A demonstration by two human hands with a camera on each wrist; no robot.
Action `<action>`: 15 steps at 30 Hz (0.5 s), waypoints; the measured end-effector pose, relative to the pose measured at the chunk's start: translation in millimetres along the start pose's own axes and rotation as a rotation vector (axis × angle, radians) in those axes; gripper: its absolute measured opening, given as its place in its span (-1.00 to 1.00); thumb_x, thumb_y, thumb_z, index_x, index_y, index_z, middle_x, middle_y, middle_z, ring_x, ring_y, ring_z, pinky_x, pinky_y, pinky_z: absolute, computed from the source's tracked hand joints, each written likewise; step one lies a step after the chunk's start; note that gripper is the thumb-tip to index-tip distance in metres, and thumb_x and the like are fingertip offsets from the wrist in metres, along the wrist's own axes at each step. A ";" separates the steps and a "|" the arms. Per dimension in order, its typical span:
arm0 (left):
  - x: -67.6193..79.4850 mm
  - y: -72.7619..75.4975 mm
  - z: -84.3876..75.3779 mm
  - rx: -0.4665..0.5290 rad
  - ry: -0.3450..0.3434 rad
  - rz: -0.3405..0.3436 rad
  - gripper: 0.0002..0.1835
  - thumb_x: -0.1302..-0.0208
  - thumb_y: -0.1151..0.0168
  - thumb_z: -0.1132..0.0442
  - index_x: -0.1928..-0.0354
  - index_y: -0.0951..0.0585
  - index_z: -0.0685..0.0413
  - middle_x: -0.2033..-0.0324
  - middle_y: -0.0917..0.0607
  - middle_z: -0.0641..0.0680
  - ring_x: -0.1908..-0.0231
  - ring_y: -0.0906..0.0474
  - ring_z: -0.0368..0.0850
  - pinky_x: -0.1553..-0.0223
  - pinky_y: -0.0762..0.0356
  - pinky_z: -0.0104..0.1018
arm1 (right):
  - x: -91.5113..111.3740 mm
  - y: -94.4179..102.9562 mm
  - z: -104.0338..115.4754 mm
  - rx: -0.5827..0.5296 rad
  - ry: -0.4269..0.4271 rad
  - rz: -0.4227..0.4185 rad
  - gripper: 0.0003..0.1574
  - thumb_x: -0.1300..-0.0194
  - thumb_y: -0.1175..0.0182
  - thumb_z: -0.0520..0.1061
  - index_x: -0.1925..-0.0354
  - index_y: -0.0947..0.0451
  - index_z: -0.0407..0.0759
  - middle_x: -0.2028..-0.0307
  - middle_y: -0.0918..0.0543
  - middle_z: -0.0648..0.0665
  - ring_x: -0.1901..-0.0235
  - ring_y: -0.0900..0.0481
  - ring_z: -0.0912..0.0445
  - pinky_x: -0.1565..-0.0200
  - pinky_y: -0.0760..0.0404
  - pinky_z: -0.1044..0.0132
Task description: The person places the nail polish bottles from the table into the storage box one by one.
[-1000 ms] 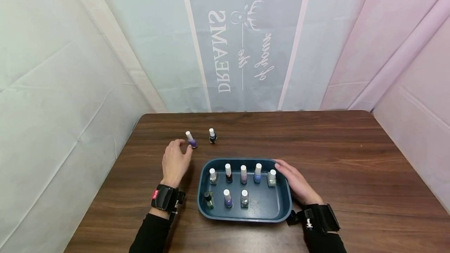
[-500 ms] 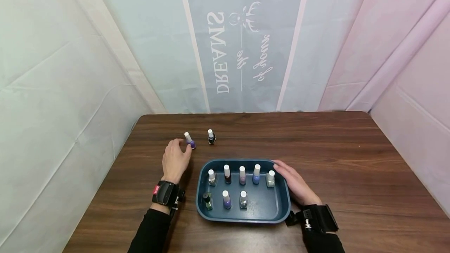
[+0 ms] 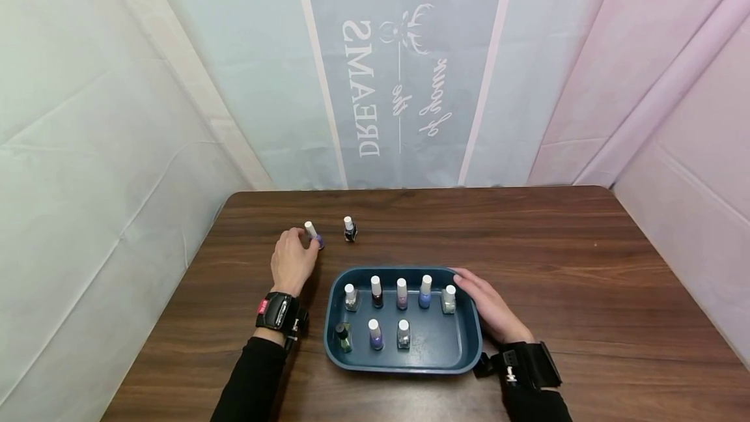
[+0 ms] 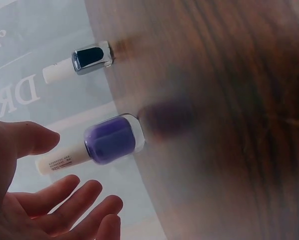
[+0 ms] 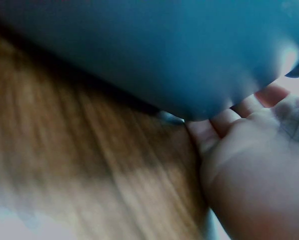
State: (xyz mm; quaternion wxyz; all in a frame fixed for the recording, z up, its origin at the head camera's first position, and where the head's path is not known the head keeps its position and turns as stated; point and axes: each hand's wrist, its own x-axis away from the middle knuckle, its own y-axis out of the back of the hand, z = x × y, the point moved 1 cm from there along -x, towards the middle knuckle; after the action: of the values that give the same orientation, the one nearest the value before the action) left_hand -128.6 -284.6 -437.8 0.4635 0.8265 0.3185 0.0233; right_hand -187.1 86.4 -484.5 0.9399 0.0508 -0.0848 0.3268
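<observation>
My left hand (image 3: 291,260) is at the bottle of purple nail polish (image 4: 112,140), which stands on the table with its white cap up. In the left wrist view the thumb (image 4: 37,139) and fingers (image 4: 72,200) lie on either side of the cap, with gaps showing. Just right of it stands a bottle of dark nail polish (image 3: 350,232), also white-capped. My right hand (image 3: 492,308) rests against the far right corner of the blue tray (image 3: 442,360). In the right wrist view its fingers (image 5: 224,121) touch the tray's outer wall.
Inside the tray several nail polish bottles stand in two rows, among them a blue one (image 3: 425,293), a dark-capped green one (image 3: 343,337) and a purple one (image 3: 375,335). The brown wooden table (image 3: 586,266) ends at a hanging curtain (image 3: 269,83).
My left hand has edged slightly forward, its fingers now further around the purple nail polish bottle. The whole scene shifts a little left as the head moves; the right hand stays on the tray.
</observation>
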 end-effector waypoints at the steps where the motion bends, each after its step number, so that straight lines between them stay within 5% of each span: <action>1: -0.7 -0.4 -0.1 0.000 0.001 0.002 -0.52 -0.24 -0.20 0.02 -0.05 -0.56 0.25 0.07 -0.61 0.25 0.13 -0.56 0.20 0.20 -0.52 0.08 | 0.0 0.0 0.0 0.003 -0.001 -0.003 -0.26 -0.47 0.15 0.23 -0.38 -0.21 -0.21 -0.32 -0.37 -0.27 -0.15 -0.42 0.24 -0.13 -0.41 0.43; 10: -4.8 -6.9 0.8 -0.010 0.012 0.015 -0.56 -0.24 -0.19 0.03 -0.01 -0.57 0.23 0.11 -0.61 0.23 0.16 -0.57 0.17 0.20 -0.52 0.07 | 0.8 1.5 0.2 0.037 -0.006 -0.009 -0.26 -0.48 0.17 0.23 -0.40 -0.21 -0.19 -0.34 -0.35 -0.26 -0.27 -0.33 0.00 -0.20 -0.34 0.28; 15: -6.5 -9.3 0.7 -0.014 0.010 0.003 -0.58 -0.22 -0.19 0.05 0.03 -0.58 0.23 0.14 -0.61 0.23 0.16 -0.57 0.19 0.19 -0.52 0.10 | 0.2 1.4 -0.3 0.024 -0.001 -0.001 -0.26 -0.48 0.16 0.23 -0.39 -0.20 -0.19 -0.33 -0.35 -0.27 -0.25 -0.36 0.05 -0.18 -0.36 0.32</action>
State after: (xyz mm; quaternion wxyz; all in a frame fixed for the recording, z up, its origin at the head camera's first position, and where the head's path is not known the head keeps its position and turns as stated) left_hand -138.3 -285.2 -443.8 0.4675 0.8237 0.3194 0.0305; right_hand -187.8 87.7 -484.8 0.9394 0.0625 -0.0814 0.3272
